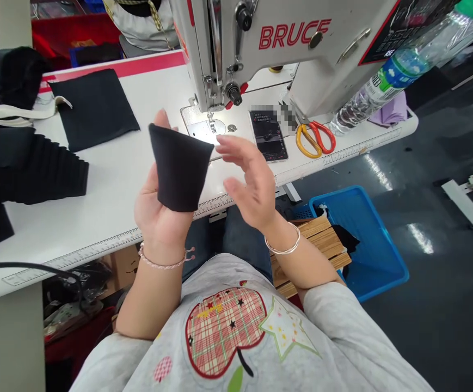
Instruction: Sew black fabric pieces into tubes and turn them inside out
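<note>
A small black fabric piece (182, 171), wider at the top than at the bottom, stands upright before my left hand (160, 220). That hand holds it from behind; the cloth hides most of the fingers, and a fingertip shows above its top edge. To the right, my right hand (252, 182) is open and curved, thumb apart from the fingers. Its fingertips are close to the cloth's upper right corner without clearly touching it. Behind both hands is the sewing machine (228, 49), its presser foot (212, 124) over the lit needle plate.
Stacked black fabric pieces (28, 166) and a flat black piece (97, 109) lie on the left of the white table (109, 174). A phone (268, 133), scissors (315, 139) and a water bottle (379, 81) sit at right. A blue basket (377, 245) stands below.
</note>
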Action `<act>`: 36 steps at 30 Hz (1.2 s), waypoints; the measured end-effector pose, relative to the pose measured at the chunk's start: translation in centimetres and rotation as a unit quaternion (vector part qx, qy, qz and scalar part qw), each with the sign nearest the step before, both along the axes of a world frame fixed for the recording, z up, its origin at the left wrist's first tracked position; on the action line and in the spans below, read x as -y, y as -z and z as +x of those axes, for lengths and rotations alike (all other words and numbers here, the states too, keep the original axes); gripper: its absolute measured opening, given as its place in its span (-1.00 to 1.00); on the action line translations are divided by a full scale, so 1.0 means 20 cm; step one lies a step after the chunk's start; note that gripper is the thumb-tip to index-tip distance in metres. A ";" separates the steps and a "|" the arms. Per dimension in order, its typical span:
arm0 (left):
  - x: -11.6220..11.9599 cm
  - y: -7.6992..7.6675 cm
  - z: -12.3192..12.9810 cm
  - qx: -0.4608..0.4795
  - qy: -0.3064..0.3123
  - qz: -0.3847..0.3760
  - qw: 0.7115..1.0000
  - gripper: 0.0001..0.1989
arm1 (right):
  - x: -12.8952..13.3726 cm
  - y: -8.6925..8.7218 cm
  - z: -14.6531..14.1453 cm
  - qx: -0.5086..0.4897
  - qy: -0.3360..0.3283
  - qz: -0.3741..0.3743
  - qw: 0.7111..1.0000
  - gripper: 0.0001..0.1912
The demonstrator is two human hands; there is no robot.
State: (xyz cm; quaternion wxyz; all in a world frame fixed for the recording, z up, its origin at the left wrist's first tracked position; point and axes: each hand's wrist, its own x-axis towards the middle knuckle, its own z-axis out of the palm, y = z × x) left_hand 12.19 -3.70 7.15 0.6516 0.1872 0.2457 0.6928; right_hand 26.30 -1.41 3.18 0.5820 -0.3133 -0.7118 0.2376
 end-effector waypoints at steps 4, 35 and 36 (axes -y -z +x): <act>0.02 0.00 0.04 0.061 0.053 -0.044 0.996 -0.53 | -0.09 0.03 -0.01 -0.093 -0.083 -0.021 0.992 -0.48; 0.04 0.01 -0.06 0.078 -0.007 -0.045 0.996 -0.44 | -0.09 0.19 0.01 0.104 0.042 -0.006 0.994 -0.74; 0.03 0.02 -0.07 0.078 -0.017 -0.042 0.996 -0.44 | -0.10 0.22 0.01 0.123 0.045 -0.008 0.991 -0.75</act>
